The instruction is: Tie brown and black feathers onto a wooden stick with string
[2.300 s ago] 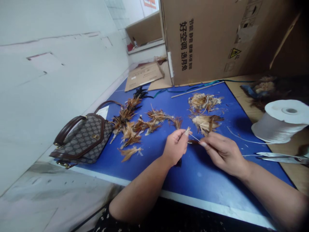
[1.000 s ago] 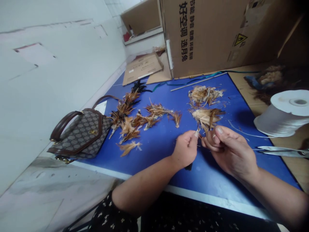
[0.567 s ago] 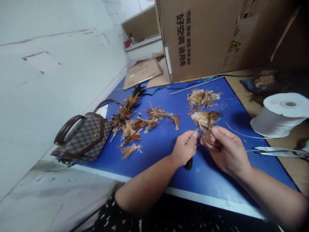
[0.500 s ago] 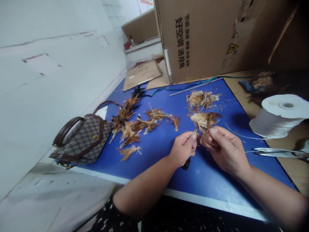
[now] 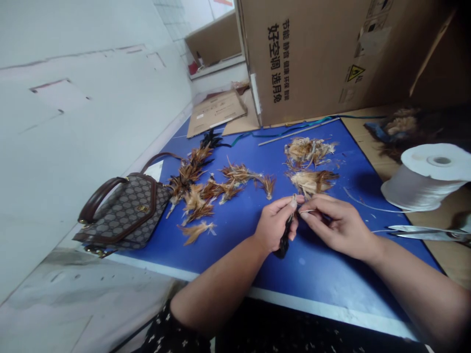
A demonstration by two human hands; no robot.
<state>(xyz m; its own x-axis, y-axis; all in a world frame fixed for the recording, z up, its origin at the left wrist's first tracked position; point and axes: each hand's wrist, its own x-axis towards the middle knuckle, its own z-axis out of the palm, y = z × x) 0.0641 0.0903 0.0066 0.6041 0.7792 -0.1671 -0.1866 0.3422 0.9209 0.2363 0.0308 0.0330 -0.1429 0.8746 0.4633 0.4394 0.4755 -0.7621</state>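
Observation:
My left hand point(image 5: 275, 223) is closed on a small bunch of black feathers point(image 5: 283, 240); their pale quill ends stick up between thumb and forefinger, and the dark tips hang below the palm. Close beside it, my right hand point(image 5: 340, 225) pinches a thin white cord point(image 5: 306, 211) near those quill ends. Just beyond the fingers lies a pile of tan and brown feathers point(image 5: 312, 182), with a looser, fluffier heap point(image 5: 309, 151) behind it. Several tied brown feather bunches point(image 5: 233, 179) are spread over the blue board point(image 5: 235, 245) to the left.
A patterned handbag point(image 5: 127, 211) stands at the left by the wall. To the right are a big spool of white cord point(image 5: 423, 181) and scissors point(image 5: 430, 232). A large cardboard box point(image 5: 316, 59) rises behind, with a thin stick point(image 5: 298, 132) before it.
My right hand has turned, its fingers now pinching the cord more openly. My left hand has tilted slightly, so more of the black feathers shows below it.

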